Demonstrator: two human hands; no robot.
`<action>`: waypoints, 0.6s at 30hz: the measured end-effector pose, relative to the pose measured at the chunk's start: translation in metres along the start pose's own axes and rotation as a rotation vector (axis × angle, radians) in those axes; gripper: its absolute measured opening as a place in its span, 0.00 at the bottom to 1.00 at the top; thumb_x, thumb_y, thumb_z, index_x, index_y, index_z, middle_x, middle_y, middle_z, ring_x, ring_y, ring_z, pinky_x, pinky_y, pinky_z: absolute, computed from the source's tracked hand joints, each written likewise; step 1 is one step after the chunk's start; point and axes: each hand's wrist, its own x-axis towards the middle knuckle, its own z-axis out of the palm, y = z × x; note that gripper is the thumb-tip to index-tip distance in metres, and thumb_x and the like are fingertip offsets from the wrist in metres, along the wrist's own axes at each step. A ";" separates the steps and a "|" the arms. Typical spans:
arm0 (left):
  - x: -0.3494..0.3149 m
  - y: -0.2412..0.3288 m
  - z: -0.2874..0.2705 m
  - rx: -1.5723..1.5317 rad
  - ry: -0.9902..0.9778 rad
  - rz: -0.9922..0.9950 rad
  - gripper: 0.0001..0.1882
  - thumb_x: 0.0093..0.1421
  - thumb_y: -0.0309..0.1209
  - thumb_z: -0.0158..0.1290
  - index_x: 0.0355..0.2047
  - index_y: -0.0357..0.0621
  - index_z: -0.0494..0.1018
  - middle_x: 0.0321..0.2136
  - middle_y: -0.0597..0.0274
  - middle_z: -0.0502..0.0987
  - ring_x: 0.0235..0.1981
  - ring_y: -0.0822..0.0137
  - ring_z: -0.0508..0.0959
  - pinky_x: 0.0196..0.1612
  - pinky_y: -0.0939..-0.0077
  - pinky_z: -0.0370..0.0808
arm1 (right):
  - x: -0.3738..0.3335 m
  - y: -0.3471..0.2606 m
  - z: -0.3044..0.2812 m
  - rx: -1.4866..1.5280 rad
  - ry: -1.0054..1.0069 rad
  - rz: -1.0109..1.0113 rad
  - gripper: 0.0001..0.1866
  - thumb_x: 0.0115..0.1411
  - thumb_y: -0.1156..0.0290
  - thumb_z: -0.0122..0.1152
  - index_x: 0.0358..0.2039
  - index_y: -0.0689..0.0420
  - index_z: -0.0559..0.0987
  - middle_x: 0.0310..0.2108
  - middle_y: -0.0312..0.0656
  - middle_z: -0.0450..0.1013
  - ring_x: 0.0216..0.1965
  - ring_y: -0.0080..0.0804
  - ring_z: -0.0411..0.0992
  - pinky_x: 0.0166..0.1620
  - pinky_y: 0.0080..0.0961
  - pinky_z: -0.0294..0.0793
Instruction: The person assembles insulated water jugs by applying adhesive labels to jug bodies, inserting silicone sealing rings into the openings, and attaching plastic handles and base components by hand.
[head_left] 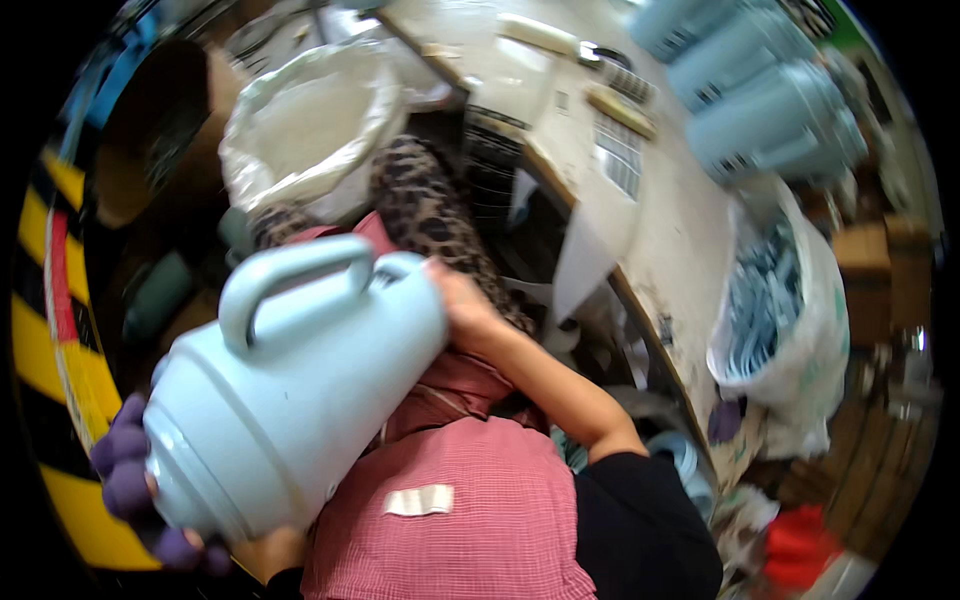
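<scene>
A large light blue plastic jug (300,400) with a loop handle lies tilted across my lap, its narrower end toward the upper right. My left hand (130,480), in a purple glove with some fingertips bare, is wrapped round the wide lower-left end. At the narrow end, my bare right hand (465,305) grips the rim, its fingers partly hidden behind the jug. The jug's loop handle (290,275) faces upward, with neither hand on it.
A worktable (670,250) runs along my right, bearing several similar blue jugs (775,125) and a brush-like tool (620,110). A white bag (820,330) of blue curved parts (765,305) stands beside them. Ahead is a bag-lined bin (235,155); yellow-black striping (75,390) edges the left.
</scene>
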 end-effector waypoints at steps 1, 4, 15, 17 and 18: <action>0.035 0.007 -0.027 0.077 -0.384 -0.069 0.21 0.69 0.57 0.40 0.54 0.63 0.62 0.47 0.47 0.70 0.45 0.45 0.76 0.53 0.44 0.78 | 0.009 0.033 0.003 0.003 -0.018 0.004 0.32 0.76 0.46 0.41 0.53 0.64 0.80 0.47 0.41 0.77 0.47 0.25 0.72 0.54 0.28 0.72; 0.053 -0.011 -0.008 0.201 -0.398 -0.240 0.21 0.69 0.47 0.42 0.55 0.47 0.64 0.55 0.41 0.71 0.54 0.35 0.74 0.56 0.36 0.75 | -0.009 0.017 -0.012 -0.326 -0.109 -0.169 0.28 0.76 0.50 0.45 0.57 0.63 0.78 0.58 0.45 0.74 0.57 0.34 0.71 0.62 0.32 0.69; 0.033 -0.044 0.045 0.015 -0.215 -0.660 0.39 0.66 0.55 0.50 0.69 0.42 0.60 0.69 0.37 0.59 0.67 0.40 0.65 0.68 0.46 0.64 | -0.277 -0.182 -0.285 -2.741 0.964 -0.079 0.24 0.61 0.70 0.53 0.59 0.52 0.77 0.46 0.43 0.79 0.59 0.42 0.70 0.66 0.52 0.60; 0.041 -0.036 0.040 0.086 -0.196 -0.854 0.40 0.67 0.59 0.46 0.70 0.44 0.60 0.68 0.39 0.62 0.66 0.43 0.68 0.67 0.46 0.65 | -0.271 -0.204 -0.279 -2.554 0.904 0.266 0.21 0.61 0.73 0.53 0.56 0.50 0.78 0.36 0.43 0.81 0.50 0.43 0.76 0.68 0.52 0.58; 0.036 -0.042 0.035 0.089 -0.237 -0.877 0.39 0.68 0.57 0.44 0.69 0.41 0.61 0.67 0.40 0.63 0.66 0.44 0.68 0.68 0.47 0.65 | -0.265 -0.213 -0.279 -2.562 0.900 0.257 0.21 0.61 0.73 0.53 0.56 0.50 0.78 0.36 0.43 0.81 0.50 0.43 0.76 0.68 0.52 0.58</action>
